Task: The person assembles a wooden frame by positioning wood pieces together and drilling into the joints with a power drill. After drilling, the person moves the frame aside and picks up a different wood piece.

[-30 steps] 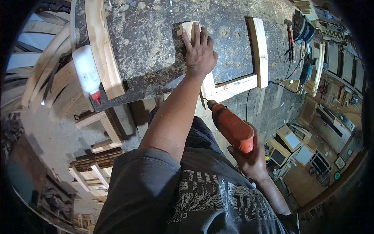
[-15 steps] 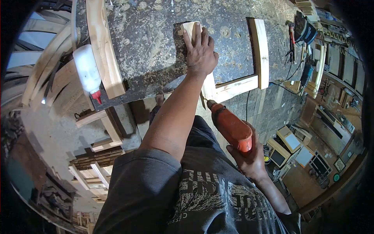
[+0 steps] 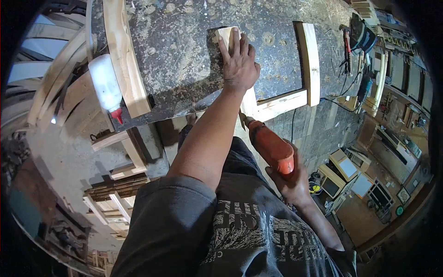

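Observation:
My left hand [image 3: 241, 68] lies flat, palm down, on a pale wooden piece [image 3: 249, 102], its fingers stretched out over the far end. That piece meets a wooden rail [image 3: 282, 104], which runs right to an upright board [image 3: 311, 64]. Fingers of my right hand [image 3: 295, 184] wrap round the rear of an orange-red power drill [image 3: 273, 147]. The drill points up and left, its chuck right at the near edge of the joint between piece and rail. My right fingers are partly hidden behind the drill body.
The dark, speckled workbench [image 3: 177, 55] carries a long plank [image 3: 123, 60] and a white bottle with red nozzle [image 3: 105, 83] at left. Tools with a red handle [image 3: 347, 46] and cables lie at right. Below stand wooden frames [image 3: 124, 152] and box-like parts [image 3: 339, 173].
The drill has moved slightly up and left, its chuck now closer to the wood, with less of the bit showing. My left hand stays on the wooden piece.

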`<state>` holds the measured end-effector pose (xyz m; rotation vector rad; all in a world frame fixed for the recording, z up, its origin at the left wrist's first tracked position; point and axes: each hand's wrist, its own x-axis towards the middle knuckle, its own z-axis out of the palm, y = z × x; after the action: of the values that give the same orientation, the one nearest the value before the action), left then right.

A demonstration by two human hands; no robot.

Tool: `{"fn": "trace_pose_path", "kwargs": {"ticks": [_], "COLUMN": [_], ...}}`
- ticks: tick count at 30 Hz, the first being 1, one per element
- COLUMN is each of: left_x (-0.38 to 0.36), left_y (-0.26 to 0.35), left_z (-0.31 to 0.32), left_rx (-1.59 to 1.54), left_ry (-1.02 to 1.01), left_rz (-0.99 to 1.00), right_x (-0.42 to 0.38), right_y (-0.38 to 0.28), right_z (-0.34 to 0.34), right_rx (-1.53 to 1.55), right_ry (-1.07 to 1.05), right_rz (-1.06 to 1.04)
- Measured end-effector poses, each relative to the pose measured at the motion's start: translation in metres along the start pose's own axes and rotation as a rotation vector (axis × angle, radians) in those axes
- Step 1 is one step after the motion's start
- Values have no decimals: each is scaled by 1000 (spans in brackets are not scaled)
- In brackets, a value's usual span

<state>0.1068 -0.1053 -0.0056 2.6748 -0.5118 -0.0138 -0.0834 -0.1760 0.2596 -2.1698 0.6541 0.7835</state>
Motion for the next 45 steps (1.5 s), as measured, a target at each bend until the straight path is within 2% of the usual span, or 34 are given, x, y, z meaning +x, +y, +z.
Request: {"fn": "trace_pose_path", "kwargs": {"ticks": [7,15,25,30,31,33,38,41,45], "left_x": [-2,0,0,1,2,2,2,1,2], "left_y": [2,1,1,3,4,5,5,5,5], "left_z": [-2,-2,0,-2,-2,-3,-2,-2,-3], "left_rx": [4,21,56,95,94,97,125,139,140], "left_ry": [-33,-58,-87,-106,-107,-137,-125,-119,-95], "left_rz": [4,14,1,-17,-13,-33,-26,-31,-27], "right_x": [5,-7,-22,-43,-52,-71,-90,-90,-89], "right_y": [8,13,-8,-32,-29,-39,-15,-2,5], "right_z": [6,18,1,-22,-26,-40,-31,-16,-10], "right_rx": [-4,343,261,242,349,310,245,348,334], "right_ry": [12,39,10,-2,29,46,78,106,102], "right_rz": [-56,-23,-34,95,73,88,121,126,142]}}
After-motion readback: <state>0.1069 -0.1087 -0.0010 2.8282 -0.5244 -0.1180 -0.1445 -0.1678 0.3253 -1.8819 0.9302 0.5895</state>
